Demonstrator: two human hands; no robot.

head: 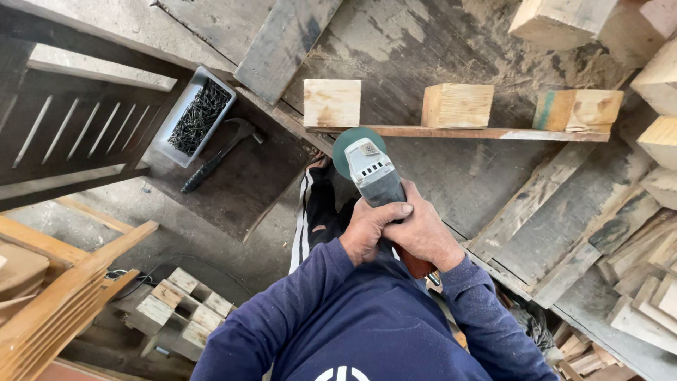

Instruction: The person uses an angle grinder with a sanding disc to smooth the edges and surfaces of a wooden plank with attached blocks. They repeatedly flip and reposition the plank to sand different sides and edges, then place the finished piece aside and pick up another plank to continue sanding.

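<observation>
**Both hands clamped on an angle grinder at the edge of a wooden strip**

The left hand [368, 229] wraps over the grey body of the angle grinder [371, 171], thumb laid across the top and fingers curled under. The right hand [425, 233] closes around the rear of the same tool, just beside the left, where a reddish-brown part of the handle shows below the palm. Both hands are shut tight on the grinder; neither is spread.

The grinder points away from the person, and its green disc [348, 145] sits right at the near edge of a thin wooden strip [451, 132]; whether disc and strip touch cannot be told. Three wooden blocks stand along that strip: a pale block [331, 102] just above the disc, a middle block [458, 105], and a block with a green-stained end [578, 110] furthest right.

The person wears a dark blue sweatshirt [352, 317] and dark trousers with white side stripes [310, 212].

To the left, on a dark board, a grey tray of dark nails [195, 116] lies with a hammer [220, 155] just beside it. Further left is a slatted wooden frame [70, 134]. Down at lower left a cluster of small offcut blocks [180, 303] lies on the floor, and loose planks [635, 268] are piled at the right.
</observation>
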